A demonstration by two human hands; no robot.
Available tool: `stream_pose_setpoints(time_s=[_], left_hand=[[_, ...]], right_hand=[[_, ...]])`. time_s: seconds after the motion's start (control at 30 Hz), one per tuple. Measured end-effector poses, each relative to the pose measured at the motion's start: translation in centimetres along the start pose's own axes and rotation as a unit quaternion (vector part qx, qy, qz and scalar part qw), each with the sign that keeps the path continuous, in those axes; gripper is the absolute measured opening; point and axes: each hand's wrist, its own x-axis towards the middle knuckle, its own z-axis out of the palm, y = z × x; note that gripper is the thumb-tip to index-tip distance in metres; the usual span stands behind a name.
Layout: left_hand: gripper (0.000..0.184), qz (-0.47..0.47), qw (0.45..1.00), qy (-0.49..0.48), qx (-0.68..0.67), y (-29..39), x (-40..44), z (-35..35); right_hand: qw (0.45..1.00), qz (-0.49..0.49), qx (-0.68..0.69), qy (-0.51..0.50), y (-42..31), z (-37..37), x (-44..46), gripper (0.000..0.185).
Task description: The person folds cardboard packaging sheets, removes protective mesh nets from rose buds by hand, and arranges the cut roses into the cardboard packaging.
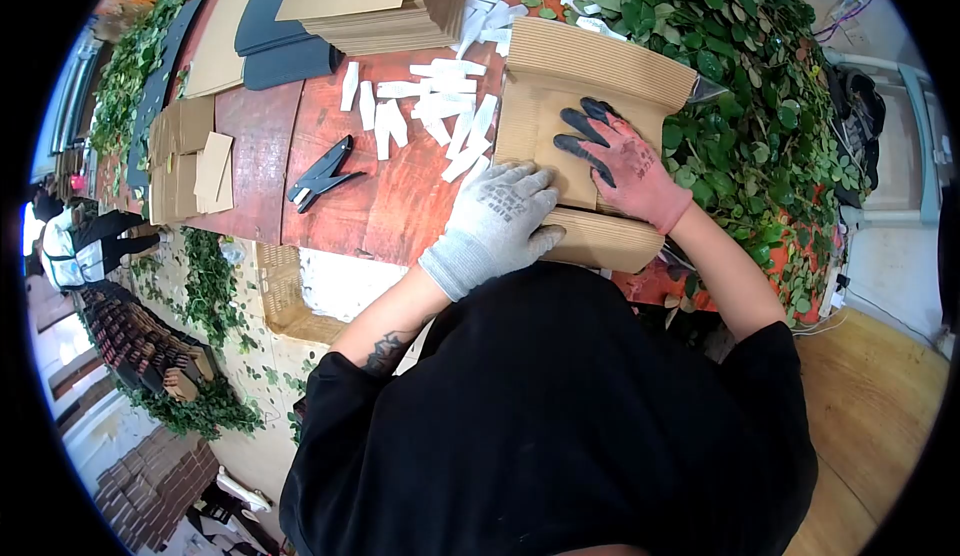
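A brown corrugated cardboard sheet (600, 61) lies in front of me, with raised flaps along its far and near sides. My right hand (630, 161), in a pink glove with black fingertips, rests on its middle with fingers spread. My left hand (500, 218), in a grey glove, lies over its left near corner, fingers stretched out and thumb apart on the near flap (610, 239). A black stapler (325, 176) is on the red table to the left. Several white folded strips (430, 106) are scattered between the stapler and the cardboard.
Leafy green stems (745, 96) are heaped along the right side. A tall stack of brown cardboard (390, 11) and dark sheets (285, 51) sit at the far left. An opened carton (185, 161) stands left; a woven basket (285, 291) is below the table edge. Another person (80, 246) is farther left.
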Motion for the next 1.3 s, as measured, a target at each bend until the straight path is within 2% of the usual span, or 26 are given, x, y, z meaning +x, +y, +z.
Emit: stream_pose_setpoints(time_s=[0.23, 0.3, 0.37, 0.4, 0.47, 0.5, 0.53, 0.57, 0.7, 0.8, 0.87, 0.9, 0.93, 1.0, 1.03, 1.07, 1.1, 1.13, 1.17, 1.2, 1.27, 1.3], left_hand=[[0.045, -0.043, 0.998, 0.044, -0.004, 0.3, -0.1, 0.0], [0.042, -0.042, 0.998, 0.048, -0.004, 0.5, -0.1, -0.1], [0.042, -0.050, 0.998, 0.027, -0.005, 0.6, -0.2, -0.3], [0.042, -0.049, 0.998, 0.025, -0.005, 0.6, -0.3, -0.3], [0.047, -0.059, 0.998, 0.020, 0.004, 0.5, -0.2, -0.2], [0.047, -0.057, 0.998, 0.019, 0.004, 0.6, -0.2, -0.2], [0.046, -0.064, 0.998, 0.024, 0.003, 0.7, -0.1, -0.2], [0.045, -0.073, 0.997, 0.029, 0.002, 0.8, 0.0, -0.2], [0.043, -0.061, 0.997, 0.047, 0.002, 0.6, -0.2, 0.2], [0.042, -0.014, 0.996, 0.086, 0.009, 0.8, 0.3, 0.0], [0.041, 0.000, 0.997, 0.072, 0.036, 1.2, 0.7, -0.6], [0.040, -0.005, 0.998, 0.051, 0.047, 1.3, 1.1, -1.2], [0.039, -0.022, 0.999, 0.031, 0.036, 1.3, 1.7, -1.6], [0.038, -0.038, 0.999, 0.015, 0.028, 1.3, 1.7, -1.5], [0.037, -0.043, 0.998, 0.031, 0.016, 1.0, 1.7, -1.0], [0.035, -0.049, 0.998, 0.046, 0.002, 0.8, 1.8, -0.7], [0.035, -0.045, 0.998, 0.050, 0.003, 0.7, 1.8, -0.7], [0.034, -0.060, 0.997, 0.038, -0.006, 0.7, 1.8, -0.6], [0.033, -0.078, 0.997, 0.025, -0.014, 0.7, 1.7, -0.6], [0.032, -0.070, 0.997, 0.032, -0.013, 0.7, 1.9, -0.6], [0.033, -0.073, 0.997, 0.032, -0.012, 0.5, 2.0, -0.6], [0.034, -0.072, 0.997, 0.027, -0.016, 0.5, 2.1, -0.7]], right_hand=[[0.999, 0.003, -0.004, 0.046, 0.5, 1.9, -0.5, 0.044], [1.000, 0.025, 0.004, 0.003, 0.2, 2.0, -0.3, 0.042], [1.000, -0.001, -0.002, -0.001, 0.4, 2.2, -0.5, 0.040], [0.975, -0.002, 0.224, 0.019, 0.5, 3.1, -0.3, 0.040], [0.995, 0.029, 0.083, -0.047, 0.1, 1.7, -0.9, 0.041], [0.995, 0.031, 0.083, -0.046, 0.4, 2.3, -0.8, 0.041], [0.953, 0.066, 0.291, -0.055, 0.9, 3.6, -0.8, 0.041], [0.867, 0.098, 0.486, -0.061, 1.0, 3.9, -0.7, 0.041], [0.826, 0.107, 0.550, -0.068, 1.0, 3.8, -0.8, 0.040], [0.895, 0.007, 0.445, 0.024, 1.9, 5.6, -1.1, 0.043], [0.984, -0.049, 0.165, 0.055, 1.2, 3.8, -1.4, 0.047], [0.996, -0.067, -0.059, 0.023, 0.1, -0.1, -1.1, 0.050], [0.995, -0.056, -0.080, 0.031, 0.6, -2.9, -0.5, 0.050], [0.995, 0.000, -0.034, 0.090, 0.9, -6.7, 0.1, 0.052], [0.974, -0.008, -0.021, 0.228, 2.8, -8.3, 0.5, 0.051], [0.950, 0.005, -0.019, 0.310, 5.3, -9.7, 0.8, 0.046], [0.965, 0.062, 0.013, 0.253, 8.8, -11.4, 1.8, 0.043], [0.948, 0.076, 0.016, 0.307, 12.5, -11.9, 3.4, 0.042], [0.936, 0.138, 0.030, 0.323, 16.1, -12.3, 4.4, 0.042], [0.935, 0.184, 0.076, 0.293, 18.9, -13.7, 5.5, 0.041], [0.940, 0.211, -0.065, 0.260, 25.6, -13.0, 7.5, 0.046], [0.941, 0.248, -0.103, 0.206, 30.1, -11.4, 8.8, 0.057]])
